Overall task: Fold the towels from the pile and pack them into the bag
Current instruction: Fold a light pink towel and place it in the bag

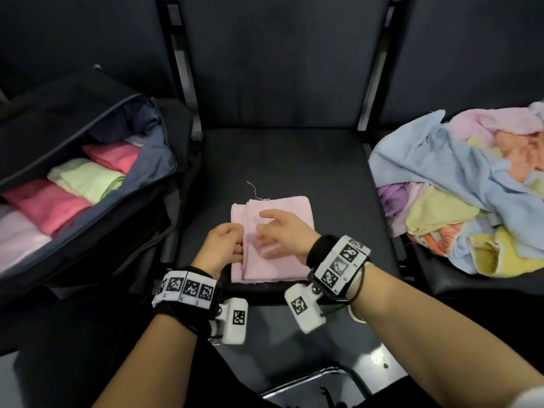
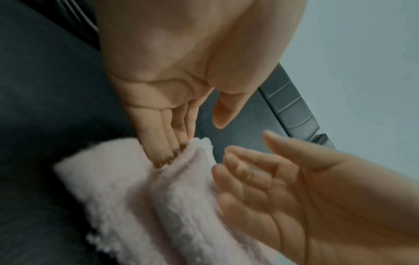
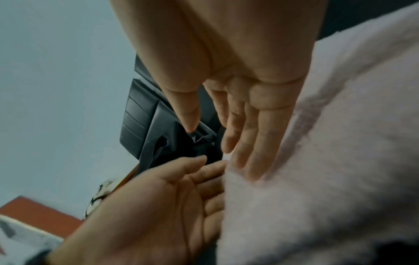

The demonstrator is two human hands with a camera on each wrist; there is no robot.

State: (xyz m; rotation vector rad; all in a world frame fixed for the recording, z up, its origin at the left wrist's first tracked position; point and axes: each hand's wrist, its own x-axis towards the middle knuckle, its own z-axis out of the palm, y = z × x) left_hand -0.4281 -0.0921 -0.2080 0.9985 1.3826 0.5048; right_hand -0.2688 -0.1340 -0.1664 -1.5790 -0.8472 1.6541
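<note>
A pale pink towel point(image 1: 279, 260), folded into a rectangle, lies on the middle black seat point(image 1: 323, 172). My left hand point(image 1: 232, 242) is at its left edge. In the left wrist view, the straight fingers point(image 2: 158, 143) are tucked into the fold of the towel point(image 2: 158, 206) and the thumb stands free. My right hand point(image 1: 270, 231) rests on top of the towel. Its straight fingers point(image 3: 256, 143) lie flat on the cloth point(image 3: 328, 161), holding nothing. The open black bag point(image 1: 156, 163) sits on the left seat. It holds folded pink, pale green and lilac towels.
A loose pile of towels point(image 1: 459, 184) in blue, yellow, pink, orange and purple covers the right seat. Black seat backs rise behind all three seats. A metal frame point(image 1: 309, 378) shows below the front edge of the seat.
</note>
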